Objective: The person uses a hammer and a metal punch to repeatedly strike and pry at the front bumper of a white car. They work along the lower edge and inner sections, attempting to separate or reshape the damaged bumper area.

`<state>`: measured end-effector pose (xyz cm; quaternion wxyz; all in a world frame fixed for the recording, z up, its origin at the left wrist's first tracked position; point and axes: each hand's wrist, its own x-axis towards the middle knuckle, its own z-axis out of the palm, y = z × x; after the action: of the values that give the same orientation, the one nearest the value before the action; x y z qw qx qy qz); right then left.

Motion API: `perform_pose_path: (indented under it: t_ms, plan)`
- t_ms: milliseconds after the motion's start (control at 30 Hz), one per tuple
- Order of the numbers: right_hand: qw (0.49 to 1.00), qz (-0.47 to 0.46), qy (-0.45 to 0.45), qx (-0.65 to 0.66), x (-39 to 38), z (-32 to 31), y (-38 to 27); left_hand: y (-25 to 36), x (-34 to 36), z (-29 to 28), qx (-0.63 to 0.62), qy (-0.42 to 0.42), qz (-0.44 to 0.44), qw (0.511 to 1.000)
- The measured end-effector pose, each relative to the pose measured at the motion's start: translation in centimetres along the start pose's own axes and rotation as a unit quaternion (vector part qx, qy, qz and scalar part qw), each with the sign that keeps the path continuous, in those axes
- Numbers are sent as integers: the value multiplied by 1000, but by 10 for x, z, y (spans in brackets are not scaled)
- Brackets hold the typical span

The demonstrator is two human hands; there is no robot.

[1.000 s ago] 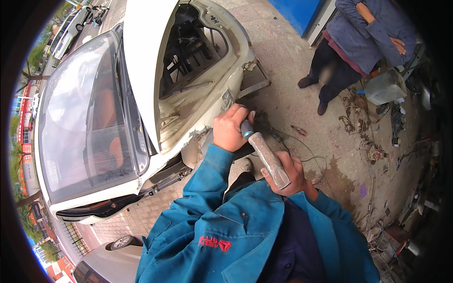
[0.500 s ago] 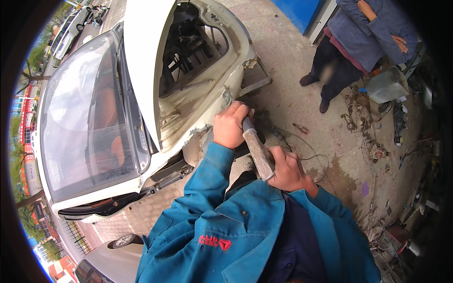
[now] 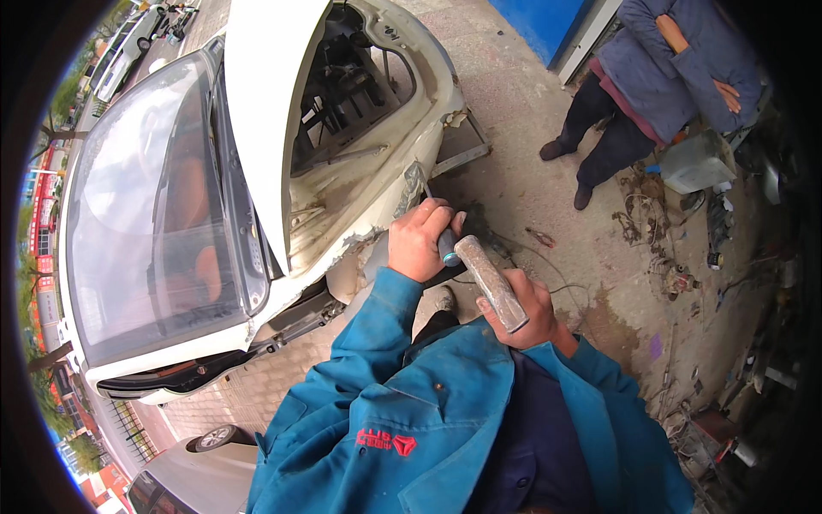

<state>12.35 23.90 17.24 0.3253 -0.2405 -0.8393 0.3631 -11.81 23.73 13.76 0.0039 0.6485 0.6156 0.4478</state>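
Note:
My left hand [image 3: 418, 240] is closed around a screwdriver [image 3: 449, 248] with a dark, teal-ended handle. Its thin shaft points away from me toward the torn front corner [image 3: 413, 184] of a cream-white car body; the tip's exact contact is hard to see. In my right hand [image 3: 533, 307] is a hammer [image 3: 492, 283] with a worn, rusty brown, block-like head. Its handle is hidden by the fingers. The far end of the hammer head sits just beside the screwdriver's butt end, with a narrow gap between them.
The raised white hood [image 3: 261, 111] stands left of the open front bay. A person [image 3: 676, 68] with folded arms stands at the upper right. A clear plastic container [image 3: 698, 163], scattered parts and a cable [image 3: 565, 287] lie on the concrete. A grey car [image 3: 197, 471] is at lower left.
The hammer head has drawn back toward me and right, off the screwdriver's end, so the teal butt now shows. My left hand has stayed nearly in place.

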Motion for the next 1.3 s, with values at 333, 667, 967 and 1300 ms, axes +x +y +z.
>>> perform_pose_path:
  t_ms: [333,667,967,1300]
  plan:
    - [997,65,27,-11,-3,-10,-6,-19,9,10,42,7,-63,997]
    - [996,85,9,33,7,-50,60,3,18,27,45,56,-83,994]
    - [991,90,-41,91,35,-109,128,33,46,68,64,26,-130,989]
    - [985,84,-78,132,36,-139,170,78,28,91,130,44,-238,962]
